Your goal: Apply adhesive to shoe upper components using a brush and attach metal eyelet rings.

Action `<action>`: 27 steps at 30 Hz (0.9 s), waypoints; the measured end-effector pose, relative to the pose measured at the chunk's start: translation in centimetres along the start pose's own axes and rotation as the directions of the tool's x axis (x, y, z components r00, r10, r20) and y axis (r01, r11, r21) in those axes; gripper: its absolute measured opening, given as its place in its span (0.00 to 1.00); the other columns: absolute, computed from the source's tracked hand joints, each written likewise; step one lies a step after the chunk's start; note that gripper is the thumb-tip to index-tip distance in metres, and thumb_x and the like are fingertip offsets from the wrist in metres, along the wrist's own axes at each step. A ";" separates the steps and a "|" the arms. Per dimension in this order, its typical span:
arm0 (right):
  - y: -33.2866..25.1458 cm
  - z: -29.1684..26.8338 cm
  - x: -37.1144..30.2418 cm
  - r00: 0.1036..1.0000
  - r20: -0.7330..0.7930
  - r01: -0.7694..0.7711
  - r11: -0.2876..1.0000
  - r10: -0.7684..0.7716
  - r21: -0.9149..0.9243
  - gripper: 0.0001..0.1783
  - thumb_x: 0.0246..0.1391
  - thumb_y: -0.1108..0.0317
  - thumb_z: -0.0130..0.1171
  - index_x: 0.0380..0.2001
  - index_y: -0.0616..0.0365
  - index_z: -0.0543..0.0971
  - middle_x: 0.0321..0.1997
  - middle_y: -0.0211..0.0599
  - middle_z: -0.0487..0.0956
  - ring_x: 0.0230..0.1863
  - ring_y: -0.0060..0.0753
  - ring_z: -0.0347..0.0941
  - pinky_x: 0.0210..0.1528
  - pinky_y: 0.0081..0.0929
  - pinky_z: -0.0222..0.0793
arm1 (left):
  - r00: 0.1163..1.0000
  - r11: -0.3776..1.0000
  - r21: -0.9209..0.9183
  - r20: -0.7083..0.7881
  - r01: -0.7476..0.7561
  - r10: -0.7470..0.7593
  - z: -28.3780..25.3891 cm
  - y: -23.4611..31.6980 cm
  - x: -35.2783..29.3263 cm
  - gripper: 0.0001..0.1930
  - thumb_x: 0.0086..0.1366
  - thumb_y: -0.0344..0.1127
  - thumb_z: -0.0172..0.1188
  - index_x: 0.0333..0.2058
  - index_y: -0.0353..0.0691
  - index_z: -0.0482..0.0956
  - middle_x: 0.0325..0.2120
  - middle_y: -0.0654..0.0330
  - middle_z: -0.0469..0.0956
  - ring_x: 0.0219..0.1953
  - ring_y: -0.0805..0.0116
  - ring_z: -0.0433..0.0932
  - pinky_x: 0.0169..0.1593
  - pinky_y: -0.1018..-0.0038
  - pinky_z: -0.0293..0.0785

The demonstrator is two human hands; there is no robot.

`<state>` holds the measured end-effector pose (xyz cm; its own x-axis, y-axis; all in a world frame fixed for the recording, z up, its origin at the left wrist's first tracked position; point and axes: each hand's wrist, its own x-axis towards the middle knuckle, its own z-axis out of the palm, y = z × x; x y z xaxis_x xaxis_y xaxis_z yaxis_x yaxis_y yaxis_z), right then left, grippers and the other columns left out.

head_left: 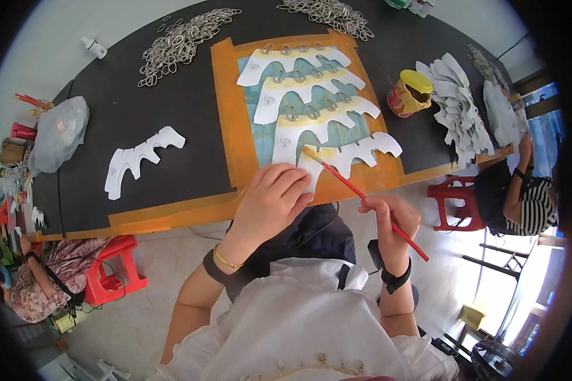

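One brush (345, 181) (red-handled) between right fingers (386, 204)

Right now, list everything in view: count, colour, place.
Rounded table: one, black, centre
Rectangular sheet: one, teal, table centre
Wide tape: several bands, orange, around sheet
Scalloped strips with metal rings: three, white, on sheet
Ringless scalloped strip: one, white, nearest body
Lone scalloped strip: one, white, left
Stacked scalloped strips: many, white, right
Loose oval rings: three heaps, silver, far and right
Round lidded pot: one, red-yellow, right of sheet
Plastic bags: two, translucent, both ends
Small bottle: one, white, far left
Stools: two, red, both sides
Seated people: two, patterned clothing, both sides
Other clutter: uncounted, mixed, edges
Slim brush: one, red, at ringless strip
Left hand: one, on ringless strip
Right hand: one, holding brush
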<state>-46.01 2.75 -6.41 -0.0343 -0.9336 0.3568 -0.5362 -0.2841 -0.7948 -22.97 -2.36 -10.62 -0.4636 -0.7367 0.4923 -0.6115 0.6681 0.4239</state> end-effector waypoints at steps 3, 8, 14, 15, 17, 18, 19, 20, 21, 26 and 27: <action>-0.1 -0.2 -0.3 0.994 -0.035 -0.100 0.995 0.101 0.030 0.09 0.62 0.74 0.54 0.29 0.64 0.81 0.25 0.37 0.82 0.25 0.29 0.77 0.30 0.22 0.70 | 1.000 1.000 -0.001 -0.003 -0.002 0.002 0.0 0.0 0.0 0.13 0.55 0.33 0.68 0.39 0.39 0.81 0.42 0.64 0.78 0.48 0.62 0.75 0.51 0.64 0.71; -0.3 -0.6 -0.6 0.996 -0.042 -0.082 0.996 0.084 0.046 0.10 0.62 0.73 0.53 0.29 0.64 0.80 0.25 0.37 0.82 0.25 0.28 0.77 0.29 0.21 0.69 | 1.000 1.000 0.001 -0.002 -0.001 0.001 0.1 0.0 -0.1 0.13 0.55 0.33 0.68 0.39 0.39 0.81 0.42 0.64 0.78 0.48 0.62 0.75 0.50 0.64 0.71; -0.1 0.0 -0.4 0.998 -0.028 -0.052 0.998 0.053 0.025 0.09 0.62 0.75 0.54 0.28 0.64 0.80 0.26 0.38 0.82 0.25 0.28 0.77 0.29 0.21 0.69 | 1.000 1.000 -0.002 -0.002 -0.002 0.002 0.2 -0.1 -0.1 0.14 0.55 0.33 0.68 0.40 0.39 0.81 0.42 0.63 0.78 0.48 0.61 0.75 0.50 0.65 0.72; -0.1 -0.1 -0.5 1.000 -0.011 -0.023 0.999 0.024 0.038 0.09 0.62 0.75 0.54 0.28 0.64 0.80 0.26 0.38 0.82 0.25 0.28 0.77 0.29 0.21 0.70 | 1.000 1.000 0.003 -0.005 -0.004 0.004 0.3 -0.2 -0.2 0.14 0.54 0.33 0.68 0.40 0.39 0.81 0.42 0.64 0.78 0.48 0.62 0.75 0.50 0.65 0.72; 0.1 -0.7 -0.8 0.998 -0.017 -0.055 0.997 0.056 0.045 0.09 0.61 0.75 0.54 0.28 0.64 0.80 0.26 0.38 0.82 0.25 0.29 0.78 0.29 0.22 0.70 | 1.000 1.000 0.006 -0.007 -0.007 0.007 0.4 -0.2 -0.2 0.14 0.54 0.33 0.68 0.40 0.39 0.81 0.42 0.64 0.78 0.48 0.62 0.75 0.50 0.65 0.72; 0.1 -1.0 -1.0 0.996 -0.024 -0.083 0.995 0.084 0.052 0.09 0.61 0.75 0.54 0.28 0.64 0.80 0.26 0.38 0.82 0.25 0.29 0.78 0.30 0.22 0.71 | 1.000 1.000 0.010 -0.006 -0.005 0.005 0.3 -0.1 -0.2 0.14 0.54 0.33 0.69 0.40 0.39 0.81 0.42 0.64 0.78 0.48 0.62 0.75 0.50 0.65 0.72; 0.0 -1.2 -1.2 0.996 -0.024 -0.084 0.995 0.085 0.052 0.09 0.61 0.75 0.54 0.28 0.64 0.80 0.26 0.38 0.82 0.25 0.29 0.78 0.30 0.22 0.71 | 1.000 1.000 0.013 -0.006 -0.003 0.003 0.3 -0.1 -0.1 0.14 0.54 0.33 0.69 0.40 0.39 0.81 0.43 0.64 0.78 0.48 0.62 0.75 0.50 0.65 0.72; -0.1 -1.5 -1.4 0.994 -0.059 -0.093 0.995 0.095 0.036 0.08 0.61 0.76 0.54 0.28 0.64 0.80 0.26 0.39 0.82 0.25 0.30 0.78 0.30 0.22 0.71 | 1.000 1.000 0.011 -0.005 -0.005 0.005 0.2 -0.1 -0.1 0.14 0.54 0.33 0.69 0.40 0.39 0.81 0.43 0.64 0.78 0.48 0.62 0.75 0.50 0.65 0.72; -0.2 -1.7 -1.6 0.990 -0.094 -0.103 0.994 0.104 0.020 0.08 0.61 0.76 0.54 0.28 0.64 0.80 0.26 0.39 0.82 0.25 0.30 0.78 0.30 0.22 0.71 | 1.000 1.000 0.012 -0.006 -0.006 0.006 0.2 -0.1 -0.1 0.14 0.54 0.33 0.69 0.40 0.40 0.81 0.42 0.65 0.78 0.48 0.62 0.75 0.50 0.65 0.72; -0.7 -1.1 -1.8 0.994 -0.109 -0.012 0.998 0.005 -0.066 0.06 0.58 0.78 0.56 0.28 0.64 0.80 0.27 0.39 0.82 0.27 0.32 0.79 0.31 0.24 0.73 | 1.000 1.000 0.007 -0.008 -0.007 0.007 0.2 0.0 0.0 0.14 0.54 0.33 0.69 0.40 0.40 0.81 0.42 0.65 0.78 0.48 0.63 0.75 0.50 0.65 0.72; -0.7 -0.8 -1.7 0.995 -0.093 0.024 0.996 -0.032 -0.086 0.05 0.57 0.79 0.56 0.28 0.63 0.80 0.28 0.38 0.82 0.27 0.33 0.79 0.31 0.24 0.73 | 1.000 1.000 0.010 -0.010 -0.006 0.007 0.2 0.0 0.0 0.14 0.54 0.33 0.69 0.40 0.40 0.81 0.42 0.65 0.78 0.48 0.63 0.75 0.50 0.65 0.72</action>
<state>-46.30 4.70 -6.06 -0.0952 -0.8995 0.4264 -0.6071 -0.2870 -0.7410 -23.11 -2.41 -10.80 -0.4613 -0.7312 0.5024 -0.6149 0.6718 0.4131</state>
